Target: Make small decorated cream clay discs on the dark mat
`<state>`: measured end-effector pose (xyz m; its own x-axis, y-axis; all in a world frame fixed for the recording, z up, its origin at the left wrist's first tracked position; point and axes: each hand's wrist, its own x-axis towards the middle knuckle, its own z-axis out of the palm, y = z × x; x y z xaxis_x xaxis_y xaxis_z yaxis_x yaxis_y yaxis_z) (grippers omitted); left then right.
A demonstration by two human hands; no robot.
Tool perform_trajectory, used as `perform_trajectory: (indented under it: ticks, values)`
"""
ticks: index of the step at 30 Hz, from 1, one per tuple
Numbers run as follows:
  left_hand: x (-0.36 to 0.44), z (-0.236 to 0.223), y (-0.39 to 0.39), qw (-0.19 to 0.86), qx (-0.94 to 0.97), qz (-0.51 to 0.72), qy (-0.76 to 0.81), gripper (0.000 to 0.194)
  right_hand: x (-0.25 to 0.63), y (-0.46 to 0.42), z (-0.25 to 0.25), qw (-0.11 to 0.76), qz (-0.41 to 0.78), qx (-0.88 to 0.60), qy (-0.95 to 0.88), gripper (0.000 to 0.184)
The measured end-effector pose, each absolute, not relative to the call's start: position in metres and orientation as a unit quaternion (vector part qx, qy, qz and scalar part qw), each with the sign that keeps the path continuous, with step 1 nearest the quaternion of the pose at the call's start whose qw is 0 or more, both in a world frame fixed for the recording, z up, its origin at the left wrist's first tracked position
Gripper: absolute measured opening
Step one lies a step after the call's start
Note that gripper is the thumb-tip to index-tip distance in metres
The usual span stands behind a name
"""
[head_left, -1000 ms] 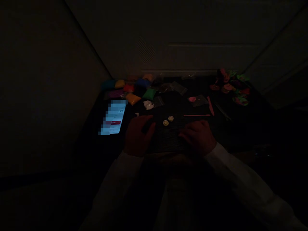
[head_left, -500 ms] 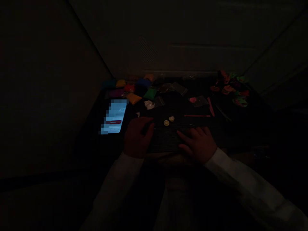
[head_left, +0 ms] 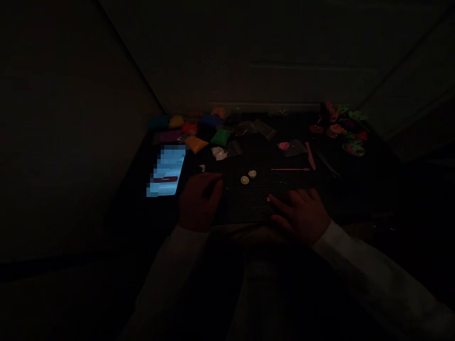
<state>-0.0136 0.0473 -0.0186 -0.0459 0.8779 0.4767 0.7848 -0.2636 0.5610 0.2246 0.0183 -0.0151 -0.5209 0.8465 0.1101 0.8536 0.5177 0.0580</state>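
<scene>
Two pale discs (head_left: 244, 180) lie between the hands. One pink bit (head_left: 268, 199) touches the right hand's (head_left: 300, 213) index tip, fingers spread; the left hand (head_left: 199, 201) is curled, its grip unclear. From the discs: one pink stick (head_left: 289, 169) at three o'clock, one phone (head_left: 170, 168) at nine, coloured packets (head_left: 197, 145) at ten. Dark tabletop (head_left: 245, 208), dim room.

Discs (head_left: 245, 180) on the surface (head_left: 245, 203), between left hand (head_left: 198, 201) and right hand (head_left: 299, 210).
Phone (head_left: 170, 170) left of the left hand, packets (head_left: 196, 144) behind it; stick (head_left: 289, 169) just behind the right hand.
</scene>
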Motion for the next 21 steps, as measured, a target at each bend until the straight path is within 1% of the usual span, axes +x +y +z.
perform_trajectory:
  ticks: [5,9,14,21]
  values:
    - [-0.008,-0.019,0.048,0.069,0.704,0.393,0.587,0.019,0.214,0.018,-0.013,0.046,-0.025,-0.463,-0.885,0.048]
    - [-0.012,-0.02,0.046,0.069,0.701,0.388,0.595,0.019,0.211,0.021,-0.013,0.047,-0.034,-0.475,-0.878,0.049]
    - [-0.008,-0.022,0.046,0.077,0.695,0.387,0.601,0.019,0.213,0.013,-0.014,0.044,-0.021,-0.453,-0.89,0.05]
    - [-0.008,-0.02,0.045,0.075,0.713,0.372,0.59,0.019,0.22,0.02,-0.016,0.037,-0.038,-0.504,-0.862,0.053]
